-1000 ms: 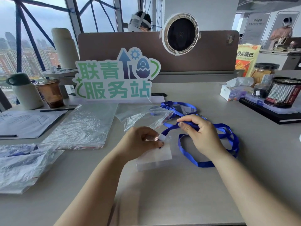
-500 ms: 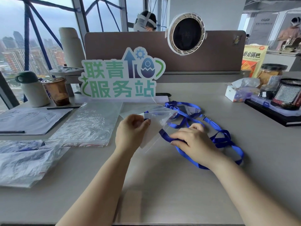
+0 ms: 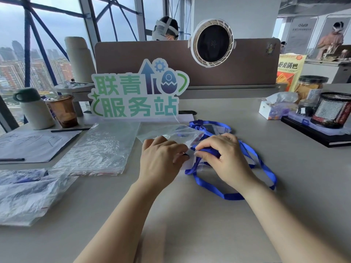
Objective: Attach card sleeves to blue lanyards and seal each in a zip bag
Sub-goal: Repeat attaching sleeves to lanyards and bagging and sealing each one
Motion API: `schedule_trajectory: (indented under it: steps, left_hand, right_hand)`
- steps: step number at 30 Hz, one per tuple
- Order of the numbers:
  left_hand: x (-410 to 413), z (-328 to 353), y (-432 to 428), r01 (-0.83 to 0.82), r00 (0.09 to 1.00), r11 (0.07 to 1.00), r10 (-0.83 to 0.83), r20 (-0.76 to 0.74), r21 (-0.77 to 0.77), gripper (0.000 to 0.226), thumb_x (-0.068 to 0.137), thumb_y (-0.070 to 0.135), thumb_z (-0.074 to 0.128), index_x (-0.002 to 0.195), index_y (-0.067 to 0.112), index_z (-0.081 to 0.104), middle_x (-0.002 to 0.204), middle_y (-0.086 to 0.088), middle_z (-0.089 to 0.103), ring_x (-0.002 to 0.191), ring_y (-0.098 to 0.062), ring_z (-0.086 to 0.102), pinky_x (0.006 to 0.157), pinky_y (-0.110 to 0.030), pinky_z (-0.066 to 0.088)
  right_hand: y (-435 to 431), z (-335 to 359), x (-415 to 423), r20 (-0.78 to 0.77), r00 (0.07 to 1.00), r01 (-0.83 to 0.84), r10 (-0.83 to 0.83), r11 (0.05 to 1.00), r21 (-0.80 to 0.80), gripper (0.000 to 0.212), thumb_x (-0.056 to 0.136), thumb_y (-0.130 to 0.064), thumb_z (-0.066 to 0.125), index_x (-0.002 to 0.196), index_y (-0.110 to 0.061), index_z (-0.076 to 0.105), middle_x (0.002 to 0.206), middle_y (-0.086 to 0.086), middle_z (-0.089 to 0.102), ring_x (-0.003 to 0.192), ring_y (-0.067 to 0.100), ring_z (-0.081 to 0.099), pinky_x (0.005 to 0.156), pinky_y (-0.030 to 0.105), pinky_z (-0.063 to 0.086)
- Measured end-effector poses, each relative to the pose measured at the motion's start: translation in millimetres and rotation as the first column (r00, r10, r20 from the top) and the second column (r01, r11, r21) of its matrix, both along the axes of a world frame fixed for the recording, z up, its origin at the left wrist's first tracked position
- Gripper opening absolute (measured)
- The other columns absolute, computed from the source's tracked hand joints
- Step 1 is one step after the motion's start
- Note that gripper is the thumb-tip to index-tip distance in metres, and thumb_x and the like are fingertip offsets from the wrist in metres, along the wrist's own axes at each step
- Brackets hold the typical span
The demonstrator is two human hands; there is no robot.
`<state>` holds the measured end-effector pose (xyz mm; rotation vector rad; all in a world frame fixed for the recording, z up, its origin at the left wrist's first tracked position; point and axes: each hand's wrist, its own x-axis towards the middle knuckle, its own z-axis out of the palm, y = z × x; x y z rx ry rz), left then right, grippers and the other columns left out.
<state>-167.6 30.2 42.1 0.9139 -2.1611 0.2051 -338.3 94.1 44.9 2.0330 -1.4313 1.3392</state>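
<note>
Head cam: both hands meet mid-desk over the sleeve and strap

Left hand (image 3: 161, 158) has its fingers curled, pinching the top edge of the card sleeve (image 3: 188, 163). Right hand (image 3: 226, 158) pinches the blue lanyard (image 3: 233, 196) end right against it, and the strap loops off to 4 o'clock. Knuckles hide the join. A loose zip bag (image 3: 176, 133) lies just behind at 12, the bag stack (image 3: 100, 149) is at 9, the sign (image 3: 138, 95) at 11, and the tissue box (image 3: 275, 111) and mesh pen cup (image 3: 332, 111) at 2.

Lanyard (image 3: 233, 196): blue flat strap in loose loops on the surface; one end pinched in the right hand (image 3: 226, 156).
Card sleeve (image 3: 190, 164): clear, mostly hidden, held by the left hand (image 3: 161, 160) against the lanyard end.
Zip bag (image 3: 171, 132): clear, crumpled, just behind both hands.
Spare bags (image 3: 100, 149): flat stack, further left.
</note>
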Motion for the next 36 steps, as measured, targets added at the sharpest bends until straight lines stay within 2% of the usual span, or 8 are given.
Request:
schedule_trajectory:
  steps: [5, 9, 14, 19, 22, 26, 31, 36]
  left_hand:
    - [-1, 0, 1, 0.016, 1.0, 0.998, -0.014, 0.027, -0.06, 0.008, 0.076, 0.041, 0.062, 0.078, 0.036, 0.068, 0.069, 0.017, 0.066, 0.073, -0.017, 0.053, 0.071, -0.027, 0.02]
    - [-1, 0, 0, 0.058, 0.998, 0.996, -0.057, 0.009, -0.06, 0.009, 0.076, 0.041, 0.062, 0.081, 0.037, 0.069, 0.071, 0.018, 0.066, 0.077, -0.014, 0.048, 0.074, -0.027, 0.021]
    - [3, -1, -1, 0.185, 0.983, 0.982, -0.185, -0.013, -0.033, 0.017, 0.081, 0.047, 0.056, 0.088, 0.038, 0.068, 0.078, 0.021, 0.066, 0.085, -0.009, 0.041, 0.077, -0.026, 0.018]
    - [7, -1, -5, 0.264, 0.937, 0.953, -0.217, -0.274, 0.148, 0.019, 0.078, 0.051, 0.061, 0.091, 0.037, 0.065, 0.077, 0.033, 0.061, 0.09, -0.004, 0.045, 0.088, -0.023, 0.021]
    - [8, -1, -6, 0.355, 0.884, 0.872, -0.195, -0.425, 0.337, 0.027, 0.078, 0.037, 0.072, 0.101, 0.042, 0.059, 0.091, 0.045, 0.054, 0.098, -0.003, 0.047, 0.097, -0.036, 0.033]
    - [5, 1, -2, 0.522, 0.782, 0.708, -0.175, -0.599, 0.475, 0.012, 0.08, 0.023, 0.074, 0.082, 0.035, 0.07, 0.08, 0.025, 0.061, 0.09, -0.011, 0.05, 0.082, -0.029, 0.042]
    - [5, 4, -8, 0.555, 0.596, 0.681, 0.077, -0.799, 0.479, 0.003, 0.081, 0.02, 0.073, 0.082, 0.02, 0.07, 0.086, -0.011, 0.067, 0.079, -0.02, 0.056, 0.071, -0.035, 0.047]
    - [13, 5, -15, 0.327, 0.592, 0.771, 0.283, -0.754, 0.546, 0.012, 0.081, 0.02, 0.072, 0.076, 0.027, 0.064, 0.074, 0.01, 0.064, 0.072, -0.011, 0.059, 0.068, -0.033, 0.05]
  right_hand:
    - [0, 3, 3, 0.021, 0.998, -0.058, 0.058, 0.998, -0.017, 0.016, 0.08, -0.033, 0.064, 0.084, -0.018, 0.07, 0.085, -0.026, 0.057, 0.089, -0.021, 0.044, 0.091, 0.015, 0.03]
    - [-1, 8, 5, 0.02, 0.997, -0.075, 0.075, 0.997, -0.016, 0.011, 0.079, -0.028, 0.069, 0.083, -0.018, 0.07, 0.082, -0.016, 0.066, 0.086, -0.004, 0.052, 0.091, 0.018, 0.035]
    - [-1, 10, -5, 0.319, 0.94, -0.151, 0.122, 0.986, 0.068, 0.013, 0.078, -0.017, 0.073, 0.08, -0.029, 0.066, 0.083, -0.02, 0.066, 0.083, 0.0, 0.06, 0.079, 0.015, 0.044]
    - [-2, 5, -17, 0.494, 0.862, -0.209, 0.113, 0.967, 0.144, 0.015, 0.083, -0.006, 0.067, 0.086, -0.021, 0.07, 0.081, -0.024, 0.069, 0.079, -0.004, 0.063, 0.071, 0.005, 0.043]
    - [-4, 3, -18, 0.549, 0.83, -0.244, 0.099, 0.95, 0.198, 0.012, 0.084, -0.016, 0.065, 0.088, -0.026, 0.07, 0.082, -0.025, 0.069, 0.078, -0.005, 0.063, 0.07, 0.006, 0.043]
    - [-5, 1, -13, 0.588, 0.807, -0.256, 0.053, 0.929, 0.267, 0.012, 0.076, -0.04, 0.062, 0.083, -0.034, 0.07, 0.079, -0.019, 0.07, 0.077, 0.0, 0.063, 0.069, 0.02, 0.05]
    - [-4, -9, -10, 0.497, 0.866, -0.262, 0.053, 0.895, 0.361, 0.023, 0.09, -0.011, 0.059, 0.094, -0.031, 0.07, 0.075, -0.01, 0.067, 0.072, -0.006, 0.059, 0.07, 0.006, 0.042]
    - [-4, -18, -11, 0.104, 0.995, -0.05, 0.009, 0.915, 0.401, 0.01, 0.087, -0.013, 0.064, 0.091, -0.013, 0.073, 0.07, 0.0, 0.063, 0.069, 0.016, 0.054, 0.071, 0.029, 0.045]
